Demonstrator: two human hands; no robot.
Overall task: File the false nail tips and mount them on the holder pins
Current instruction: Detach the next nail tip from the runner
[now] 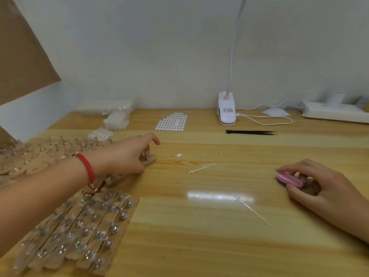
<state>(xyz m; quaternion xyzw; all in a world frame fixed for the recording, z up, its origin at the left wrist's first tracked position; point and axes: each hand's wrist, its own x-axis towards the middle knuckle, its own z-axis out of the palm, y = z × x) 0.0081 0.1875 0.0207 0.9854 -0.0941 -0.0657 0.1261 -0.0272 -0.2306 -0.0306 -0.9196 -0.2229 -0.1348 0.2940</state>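
My left hand (127,154) reaches across the table and grips the end of a wooden holder strip (150,160) with its fingers curled over it. Rows of wooden strips with metal pins (87,224), many bearing clear nail tips, lie under my left forearm. On the table at the right, my right hand (315,184) holds a small pink nail file (290,179) between thumb and fingers. An empty clear nail sprue (202,168) lies in the middle, another sprue (252,209) nearer me. A single white sticky dot (179,155) lies loose.
A sheet of white adhesive dots (172,121) and bags of clear nail tips (115,119) sit at the back. A white clip lamp (226,108) with its cable, black tweezers (250,132) and a power strip (335,111) are at the back right.
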